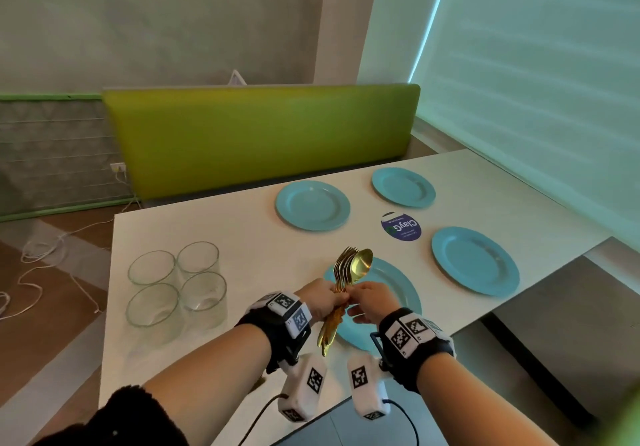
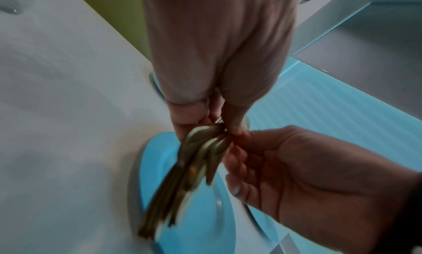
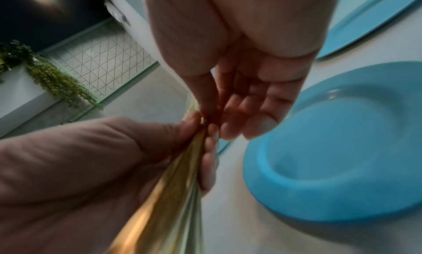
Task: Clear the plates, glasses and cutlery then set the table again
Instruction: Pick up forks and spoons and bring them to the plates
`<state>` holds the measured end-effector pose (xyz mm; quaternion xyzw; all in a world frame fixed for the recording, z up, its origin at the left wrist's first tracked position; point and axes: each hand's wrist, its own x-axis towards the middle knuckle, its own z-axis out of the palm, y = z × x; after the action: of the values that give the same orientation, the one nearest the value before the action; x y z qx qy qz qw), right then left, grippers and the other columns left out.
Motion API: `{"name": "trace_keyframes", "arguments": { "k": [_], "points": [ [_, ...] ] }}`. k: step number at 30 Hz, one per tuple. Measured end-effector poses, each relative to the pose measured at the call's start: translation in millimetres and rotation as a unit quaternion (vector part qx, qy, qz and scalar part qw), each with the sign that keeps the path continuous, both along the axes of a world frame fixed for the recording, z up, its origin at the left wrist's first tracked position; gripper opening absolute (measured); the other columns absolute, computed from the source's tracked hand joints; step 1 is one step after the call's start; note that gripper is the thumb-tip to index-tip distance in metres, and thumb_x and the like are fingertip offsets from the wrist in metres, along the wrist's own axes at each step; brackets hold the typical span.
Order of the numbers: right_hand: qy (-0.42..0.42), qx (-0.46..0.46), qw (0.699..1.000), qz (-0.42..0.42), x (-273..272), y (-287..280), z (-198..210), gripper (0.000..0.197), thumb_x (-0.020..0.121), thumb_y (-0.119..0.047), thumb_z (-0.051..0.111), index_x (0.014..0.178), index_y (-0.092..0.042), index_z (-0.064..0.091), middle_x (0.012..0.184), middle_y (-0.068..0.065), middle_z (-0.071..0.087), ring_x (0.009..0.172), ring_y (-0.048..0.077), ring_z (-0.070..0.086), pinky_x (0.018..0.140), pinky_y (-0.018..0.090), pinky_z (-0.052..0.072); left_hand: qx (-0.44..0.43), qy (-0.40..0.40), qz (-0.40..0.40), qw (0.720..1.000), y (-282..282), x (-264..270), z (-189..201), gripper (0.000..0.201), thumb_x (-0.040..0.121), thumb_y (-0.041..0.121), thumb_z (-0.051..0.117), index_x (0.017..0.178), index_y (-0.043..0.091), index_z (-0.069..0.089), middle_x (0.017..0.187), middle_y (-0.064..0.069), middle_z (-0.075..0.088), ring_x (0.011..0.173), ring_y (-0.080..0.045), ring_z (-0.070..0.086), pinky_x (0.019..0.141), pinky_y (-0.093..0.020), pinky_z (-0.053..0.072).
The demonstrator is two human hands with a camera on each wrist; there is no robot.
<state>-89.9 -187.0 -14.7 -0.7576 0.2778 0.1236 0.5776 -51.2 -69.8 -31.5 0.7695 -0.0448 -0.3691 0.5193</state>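
Note:
My left hand [image 1: 334, 301] grips a bundle of gold cutlery [image 1: 353, 265], spoons and forks, heads up, over the near blue plate [image 1: 398, 289]. My right hand [image 1: 355, 295] meets it from the right; its thumb and forefinger pinch a piece at the bundle's neck and the other fingers hang relaxed. In the left wrist view the handles [image 2: 182, 176] hang below my left hand [image 2: 200, 117], with the right hand [image 2: 297, 167] beside them. The right wrist view shows the right hand's [image 3: 212, 117] pinch on the cutlery [image 3: 171, 194] above the plate [image 3: 342, 149].
Three more blue plates [image 1: 312, 205] [image 1: 403, 187] [image 1: 475, 260] lie on the white table [image 1: 225, 223]. Several empty glasses [image 1: 152, 267] stand grouped at the left. A round dark sticker [image 1: 401, 227] sits between the plates. A green bench back [image 1: 259, 133] stands behind the table.

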Motion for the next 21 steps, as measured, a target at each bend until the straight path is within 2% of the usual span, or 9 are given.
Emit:
{"name": "trace_keyframes", "arguments": {
  "k": [3, 7, 10, 13, 17, 20, 21],
  "points": [
    [-0.002, 0.002, 1.000, 0.001, 10.9, -23.6, -3.0, 0.026, 0.096, -0.012, 0.048, 0.071, -0.012, 0.055, 0.066, 0.002, 0.058, 0.052, 0.013, 0.052, 0.050, 0.021, 0.044, 0.007, 0.003, 0.023, 1.000, -23.8, 8.3, -1.8, 0.021, 0.094, 0.018, 0.052, 0.073, 0.014, 0.054, 0.070, -0.005, 0.056, 0.067, -0.023, 0.055, 0.069, -0.031, 0.045],
    [0.005, -0.026, 1.000, 0.003, 29.2, -67.6, -7.8, 0.025, 0.095, -0.010, 0.049, 0.071, -0.011, 0.054, 0.065, 0.003, 0.057, 0.050, 0.015, 0.051, 0.050, 0.024, 0.044, -0.005, 0.053, 0.095, 0.994, -52.7, 25.9, -3.2, 0.029, 0.096, 0.005, 0.044, 0.068, 0.010, 0.047, 0.065, -0.005, 0.048, 0.055, -0.015, 0.046, 0.055, -0.024, 0.045],
    [0.021, -0.081, 0.997, 0.003, 43.7, -114.5, -15.2, 0.021, 0.093, -0.012, 0.054, 0.072, -0.009, 0.057, 0.062, 0.004, 0.057, 0.045, 0.015, 0.051, 0.046, 0.023, 0.043, -0.008, 0.076, 0.135, 0.988, -70.8, 42.2, -3.5, 0.030, 0.096, 0.003, 0.043, 0.067, 0.008, 0.046, 0.064, -0.007, 0.045, 0.053, -0.016, 0.043, 0.053, -0.025, 0.042],
    [0.060, -0.112, 0.992, 0.010, 53.0, -159.1, -25.8, 0.021, 0.093, -0.009, 0.051, 0.073, -0.007, 0.055, 0.063, 0.006, 0.054, 0.048, 0.018, 0.048, 0.048, 0.024, 0.039, -0.019, 0.084, 0.167, 0.982, -87.8, 58.0, -8.8, 0.029, 0.096, 0.002, 0.044, 0.068, 0.006, 0.045, 0.064, -0.007, 0.045, 0.054, -0.017, 0.044, 0.052, -0.025, 0.042],
    [0.109, -0.193, 0.973, 0.061, 58.5, -205.2, -42.3, 0.020, 0.091, -0.013, 0.054, 0.072, -0.017, 0.054, 0.066, 0.001, 0.056, 0.054, 0.015, 0.052, 0.054, 0.026, 0.046, -0.021, 0.081, 0.186, 0.979, -109.7, 67.2, -18.5, 0.031, 0.095, 0.000, 0.042, 0.066, 0.006, 0.045, 0.063, -0.008, 0.044, 0.052, -0.018, 0.043, 0.050, -0.026, 0.040],
    [0.144, -0.242, 0.953, 0.113, 63.2, -220.9, -51.8, 0.008, 0.091, -0.018, 0.054, 0.086, -0.016, 0.060, 0.074, 0.002, 0.058, 0.061, 0.015, 0.054, 0.058, 0.024, 0.046, -0.017, 0.073, 0.204, 0.976, -122.7, 70.4, -24.0, 0.031, 0.095, 0.000, 0.042, 0.065, 0.006, 0.046, 0.062, -0.008, 0.045, 0.052, -0.019, 0.043, 0.050, -0.027, 0.041],
    [0.151, -0.253, 0.947, 0.129, 64.6, -222.5, -55.4, 0.011, 0.091, -0.020, 0.054, 0.093, -0.014, 0.063, 0.079, 0.003, 0.061, 0.066, 0.017, 0.057, 0.062, 0.024, 0.049, -0.018, 0.073, 0.208, 0.975, -126.1, 70.9, -25.3, 0.031, 0.096, 0.000, 0.042, 0.065, 0.006, 0.046, 0.062, -0.008, 0.045, 0.052, -0.019, 0.043, 0.052, -0.028, 0.041]
  ]
}}
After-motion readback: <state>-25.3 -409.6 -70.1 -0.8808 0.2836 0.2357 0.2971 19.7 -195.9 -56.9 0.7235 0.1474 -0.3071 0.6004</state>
